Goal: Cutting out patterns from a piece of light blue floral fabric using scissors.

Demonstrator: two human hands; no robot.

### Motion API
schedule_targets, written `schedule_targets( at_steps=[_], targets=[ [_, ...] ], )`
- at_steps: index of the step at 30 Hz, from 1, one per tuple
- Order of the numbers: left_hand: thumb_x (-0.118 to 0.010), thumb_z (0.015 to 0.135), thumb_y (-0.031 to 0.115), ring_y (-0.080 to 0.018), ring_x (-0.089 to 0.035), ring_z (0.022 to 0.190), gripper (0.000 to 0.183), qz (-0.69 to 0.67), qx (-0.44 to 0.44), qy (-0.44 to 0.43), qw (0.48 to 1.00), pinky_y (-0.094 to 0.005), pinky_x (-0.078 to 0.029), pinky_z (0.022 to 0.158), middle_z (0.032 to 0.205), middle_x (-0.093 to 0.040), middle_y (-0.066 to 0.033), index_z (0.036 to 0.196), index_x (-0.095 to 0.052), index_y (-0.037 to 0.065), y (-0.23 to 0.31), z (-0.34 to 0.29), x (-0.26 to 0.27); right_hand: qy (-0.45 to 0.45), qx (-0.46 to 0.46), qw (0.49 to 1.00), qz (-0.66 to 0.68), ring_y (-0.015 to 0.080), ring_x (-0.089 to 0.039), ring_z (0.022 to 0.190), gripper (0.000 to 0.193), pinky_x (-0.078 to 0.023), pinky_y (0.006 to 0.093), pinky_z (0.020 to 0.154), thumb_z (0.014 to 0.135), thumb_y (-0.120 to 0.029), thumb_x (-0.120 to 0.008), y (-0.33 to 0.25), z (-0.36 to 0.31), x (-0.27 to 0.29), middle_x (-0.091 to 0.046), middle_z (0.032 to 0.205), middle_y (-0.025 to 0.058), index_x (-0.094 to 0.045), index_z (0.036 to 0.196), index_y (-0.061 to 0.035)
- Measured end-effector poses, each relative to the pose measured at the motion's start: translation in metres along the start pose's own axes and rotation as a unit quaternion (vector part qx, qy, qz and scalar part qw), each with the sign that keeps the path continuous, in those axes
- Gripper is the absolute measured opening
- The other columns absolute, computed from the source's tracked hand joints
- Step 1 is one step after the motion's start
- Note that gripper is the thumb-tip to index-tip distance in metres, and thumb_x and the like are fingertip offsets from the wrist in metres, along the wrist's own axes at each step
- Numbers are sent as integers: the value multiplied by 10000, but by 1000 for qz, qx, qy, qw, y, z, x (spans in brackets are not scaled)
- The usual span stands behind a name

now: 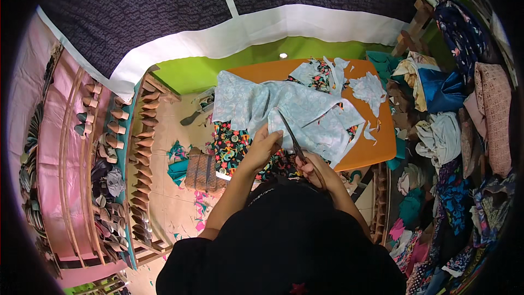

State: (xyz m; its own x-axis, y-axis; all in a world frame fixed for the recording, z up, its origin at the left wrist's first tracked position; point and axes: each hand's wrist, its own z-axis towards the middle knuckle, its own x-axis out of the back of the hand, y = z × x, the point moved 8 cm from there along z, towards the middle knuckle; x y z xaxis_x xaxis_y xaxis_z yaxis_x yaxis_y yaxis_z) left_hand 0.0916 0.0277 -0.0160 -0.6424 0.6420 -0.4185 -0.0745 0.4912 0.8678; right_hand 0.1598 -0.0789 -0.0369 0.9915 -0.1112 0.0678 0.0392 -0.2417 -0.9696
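My right hand is closed round a pair of dark scissors. Their long blades point up and to the left over a pale blue cloth. Whether the blades are parted is hard to make out. Just left of the scissors, my left hand pinches a folded edge of this cloth. The cloth lies rumpled across an orange table. Beneath it, nearer to me, spreads a black cloth with a bright flowered print. My head and dark clothing hide the near part of the table.
Cut scraps lie at the table's far right. Heaps of fabric crowd the right side. Racks of wooden shoe lasts stand on the left. A brown patterned bag and scattered offcuts rest on the tiled floor. A dark curtain hangs beyond.
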Motion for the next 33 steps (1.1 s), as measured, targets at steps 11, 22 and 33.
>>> schedule_targets(
  at_steps=[11, 22, 33],
  targets=[
    [-464, 814, 106, -125, -537, 805, 291, -1, -7, -2, 1000, -265, -450, 627, 948, -542, -56, 1087, -424, 12, 1, 2, 2, -5, 38, 999, -2, 50, -355, 510, 732, -309, 187, 448, 575, -813, -350, -17, -1, -3, -383, 630, -29, -369, 690, -90],
    [-446, 819, 94, -146, -543, 828, 280, -33, -29, -4, 999, -304, -460, 685, 974, -535, -65, 1085, -416, 11, 9, 2, -3, 2, 130, 989, -74, 334, -422, 651, 717, -353, 380, 605, 789, -657, -185, -35, -2, -5, -410, 715, 153, -375, 694, 27],
    [-457, 815, 107, -126, -527, 786, 267, -21, -20, -9, 1000, -294, -447, 687, 895, -529, -37, 1066, -423, 22, 9, 0, 0, -4, 58, 998, 1, 68, -298, 488, 683, -259, 216, 442, 646, -786, -318, -18, 3, -5, -312, 556, -40, -331, 647, -103]
  ],
)
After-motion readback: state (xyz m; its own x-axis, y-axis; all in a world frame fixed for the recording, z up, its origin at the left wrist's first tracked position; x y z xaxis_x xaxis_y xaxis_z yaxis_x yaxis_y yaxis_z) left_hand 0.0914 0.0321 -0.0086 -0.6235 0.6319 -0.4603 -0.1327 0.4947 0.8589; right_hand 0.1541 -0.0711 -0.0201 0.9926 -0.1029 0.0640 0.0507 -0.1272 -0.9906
